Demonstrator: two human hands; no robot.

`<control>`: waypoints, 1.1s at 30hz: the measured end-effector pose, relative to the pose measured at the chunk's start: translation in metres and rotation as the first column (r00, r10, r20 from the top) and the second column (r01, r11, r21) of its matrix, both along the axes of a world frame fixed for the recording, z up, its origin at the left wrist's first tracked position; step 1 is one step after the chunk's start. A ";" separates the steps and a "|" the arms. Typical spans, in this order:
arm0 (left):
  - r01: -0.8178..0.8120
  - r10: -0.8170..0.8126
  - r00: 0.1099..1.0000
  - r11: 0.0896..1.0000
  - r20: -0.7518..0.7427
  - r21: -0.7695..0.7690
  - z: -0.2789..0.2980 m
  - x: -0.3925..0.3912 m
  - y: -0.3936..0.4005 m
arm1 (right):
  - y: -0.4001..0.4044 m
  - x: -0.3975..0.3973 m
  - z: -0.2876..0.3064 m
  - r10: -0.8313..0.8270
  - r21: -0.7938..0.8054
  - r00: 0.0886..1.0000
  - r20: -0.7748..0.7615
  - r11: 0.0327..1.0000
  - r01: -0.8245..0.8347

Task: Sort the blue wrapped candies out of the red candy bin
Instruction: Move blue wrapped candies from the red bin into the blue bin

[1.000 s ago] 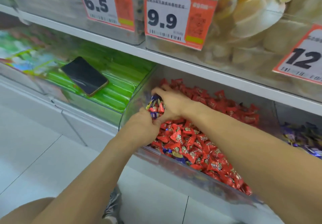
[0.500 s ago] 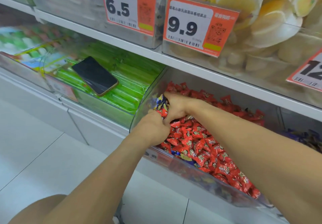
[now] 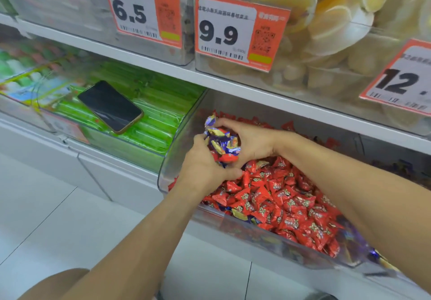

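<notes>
Head view. Both hands are inside the clear plastic bin (image 3: 177, 150) of red triangular wrapped candies (image 3: 275, 197), at its left rear corner on the lower shelf.

Left hand (image 3: 203, 169): cupped, palm turned up and toward the right, fingers curled under a clump of blue-and-gold wrapped candies (image 3: 221, 141). Thumb lies along the red pile.

Right hand (image 3: 249, 143): curled over the same clump from the far side, fingers pressed against the wrappers. The two hands together enclose the clump; a few red pieces are caught in with the blue ones. The clump sits above the red pile, between the palms, close to the bin's left wall.

More blue-and-gold wrappers show among the red ones near the bin's front edge (image 3: 240, 214).

Left neighbour: clear bin of green wrapped sticks (image 3: 149, 117), with a black smartphone (image 3: 110, 106) lying screen-up on top of them.

Upper shelf: orange-and-white price tags reading 6.5 (image 3: 140, 10) and 9.9 (image 3: 235, 31); behind the second, a clear bin of pale yellow jelly cups (image 3: 326, 19).

White tiled floor (image 3: 46, 218) below.
</notes>
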State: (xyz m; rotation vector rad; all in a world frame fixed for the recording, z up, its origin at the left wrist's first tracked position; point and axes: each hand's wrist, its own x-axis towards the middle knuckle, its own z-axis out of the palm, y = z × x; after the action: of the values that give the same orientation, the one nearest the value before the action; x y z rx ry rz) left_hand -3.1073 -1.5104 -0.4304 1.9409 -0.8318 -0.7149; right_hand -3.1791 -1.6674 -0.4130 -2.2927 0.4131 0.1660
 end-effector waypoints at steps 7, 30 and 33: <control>0.257 -0.236 0.960 0.957 0.151 -0.137 0.012 -0.014 -0.010 | 0.016 -0.076 0.036 -0.180 -0.065 0.971 0.159 0.979 0.192; 0.498 -0.466 0.792 0.867 0.393 0.024 0.013 -0.043 -0.024 | 0.051 -0.180 0.026 -0.383 -0.282 0.864 0.328 0.833 0.476; 0.459 -0.418 0.823 0.888 0.383 -0.017 0.017 -0.036 -0.021 | 0.050 -0.182 0.027 -0.414 -0.223 0.851 0.324 0.841 0.494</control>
State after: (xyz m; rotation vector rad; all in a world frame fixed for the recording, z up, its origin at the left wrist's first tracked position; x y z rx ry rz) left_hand -3.1433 -1.5318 -0.4133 1.8240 -1.5605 -0.5501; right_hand -3.3613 -1.6172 -0.3864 -2.3855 0.8822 -0.4734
